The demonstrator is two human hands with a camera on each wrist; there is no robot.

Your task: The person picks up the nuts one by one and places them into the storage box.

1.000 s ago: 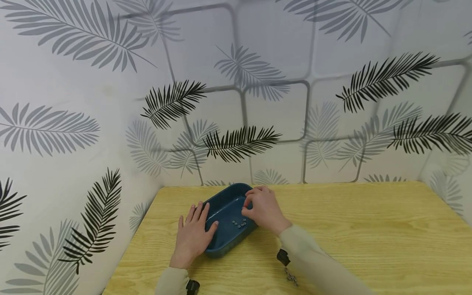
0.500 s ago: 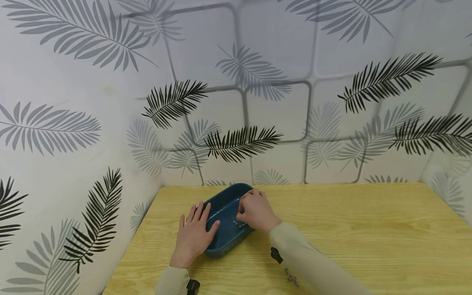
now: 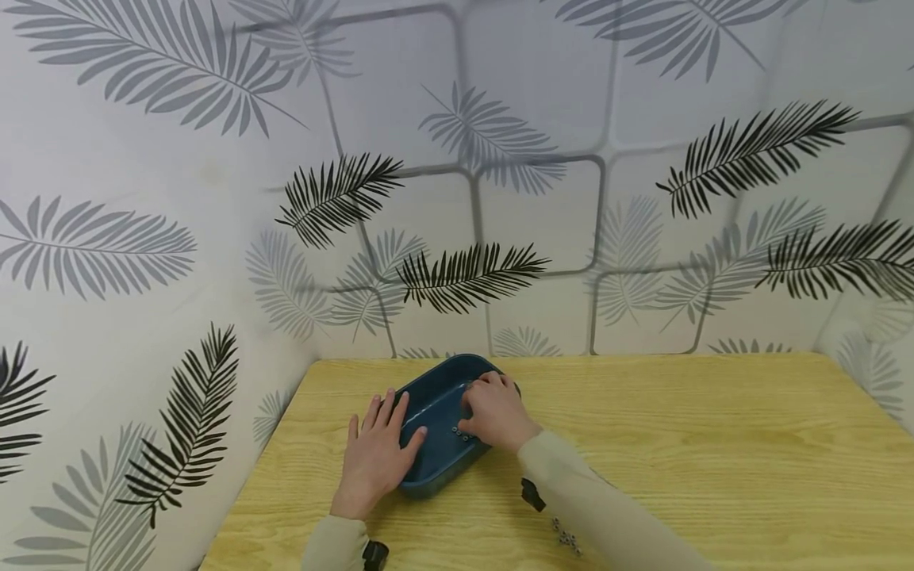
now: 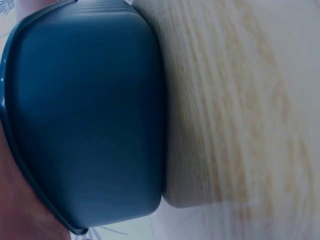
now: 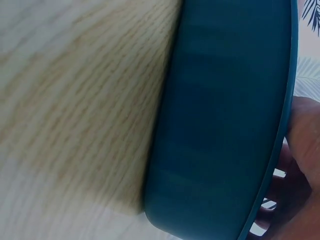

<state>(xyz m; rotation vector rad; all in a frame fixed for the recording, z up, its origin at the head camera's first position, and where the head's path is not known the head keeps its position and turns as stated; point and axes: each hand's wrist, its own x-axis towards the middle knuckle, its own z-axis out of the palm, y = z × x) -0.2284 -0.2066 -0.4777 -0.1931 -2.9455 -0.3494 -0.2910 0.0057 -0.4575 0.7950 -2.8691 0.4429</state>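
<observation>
A dark blue, rounded rectangular tray [image 3: 444, 460] stands at a slant on the table. My left hand [image 3: 373, 460] lies spread along its left side, fingers over the rim, thumb inside. In the left wrist view, the tray's outer wall [image 4: 90, 115] fills much of the frame. Several small ring-like metal nuts [image 3: 456, 431] lie on the tray floor, partly covered by my right hand [image 3: 495, 412]. This hand reaches in over the right rim, fingers curled and pointing down beside the nuts. Its fingertips are hidden, so I cannot tell whether they pinch a nut.
A loose group of small metal nuts [image 3: 566, 537] lies on the yellow wood-grain table [image 3: 685, 444], near the right forearm. Black wrist devices [image 3: 531, 494] sit under both sleeves. Behind the table rises a leaf-patterned wall [image 3: 543, 309].
My right hand has moved left and down into the tray, covering more of the nuts there. The nuts near the forearm show more fully. The left hand stays on the rim.
</observation>
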